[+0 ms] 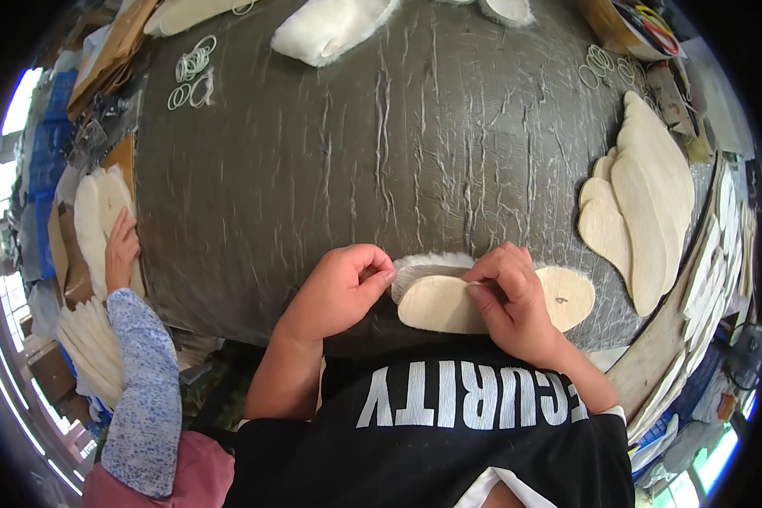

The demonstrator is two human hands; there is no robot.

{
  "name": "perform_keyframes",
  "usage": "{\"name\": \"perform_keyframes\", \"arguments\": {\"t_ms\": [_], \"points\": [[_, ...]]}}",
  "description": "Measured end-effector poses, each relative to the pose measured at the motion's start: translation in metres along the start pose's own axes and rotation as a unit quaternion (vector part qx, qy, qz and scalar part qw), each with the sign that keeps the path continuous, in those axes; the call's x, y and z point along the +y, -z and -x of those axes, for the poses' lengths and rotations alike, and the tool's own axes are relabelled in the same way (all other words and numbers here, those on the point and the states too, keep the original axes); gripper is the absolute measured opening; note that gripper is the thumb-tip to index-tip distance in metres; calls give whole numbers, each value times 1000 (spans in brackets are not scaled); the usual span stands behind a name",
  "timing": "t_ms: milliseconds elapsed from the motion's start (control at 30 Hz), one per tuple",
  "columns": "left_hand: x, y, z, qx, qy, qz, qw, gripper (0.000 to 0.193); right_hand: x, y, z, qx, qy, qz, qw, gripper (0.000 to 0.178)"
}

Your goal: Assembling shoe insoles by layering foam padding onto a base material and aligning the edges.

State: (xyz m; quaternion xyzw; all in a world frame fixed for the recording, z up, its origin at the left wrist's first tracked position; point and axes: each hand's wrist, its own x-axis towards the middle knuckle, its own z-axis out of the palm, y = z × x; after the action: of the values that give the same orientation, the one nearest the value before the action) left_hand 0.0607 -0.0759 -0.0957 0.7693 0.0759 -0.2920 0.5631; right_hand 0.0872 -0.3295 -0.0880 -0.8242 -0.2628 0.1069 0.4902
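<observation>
Near the front edge of the dark table, my right hand (512, 296) is closed over the middle of a cream insole (442, 306), thumb on top. The insole's right end bears a small handwritten mark. Behind it shows a second piece, a grey-backed insole with a white fluffy rim (432, 266), partly covered by the cream one and my fingers. My left hand (334, 292) pinches at this fluffy piece's left edge, thumb and forefinger together. How the two pieces are joined, if at all, is hidden.
Cream insoles (652, 195) lie overlapped at the right. White fleece pieces (334, 30) rest at the far edge. Rubber bands (193, 63) lie far left, more bands (597, 66) far right. At left a co-worker's hand (121, 250) touches a fluffy-edged insole (102, 207).
</observation>
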Motion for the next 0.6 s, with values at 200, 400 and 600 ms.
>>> {"name": "perform_keyframes", "arguments": {"t_ms": [200,400,600], "points": [[-10,-3,-3,-57,-72,167,982,9,0,-2,0,20,-37,-17,999,16],[-3,-3,-2,-77,-8,272,959,13,4,-2,1,29,-37,-24,999,15],[0,-5,-2,-72,-15,300,951,10,4,-2,1,33,-32,-15,999,15]]}}
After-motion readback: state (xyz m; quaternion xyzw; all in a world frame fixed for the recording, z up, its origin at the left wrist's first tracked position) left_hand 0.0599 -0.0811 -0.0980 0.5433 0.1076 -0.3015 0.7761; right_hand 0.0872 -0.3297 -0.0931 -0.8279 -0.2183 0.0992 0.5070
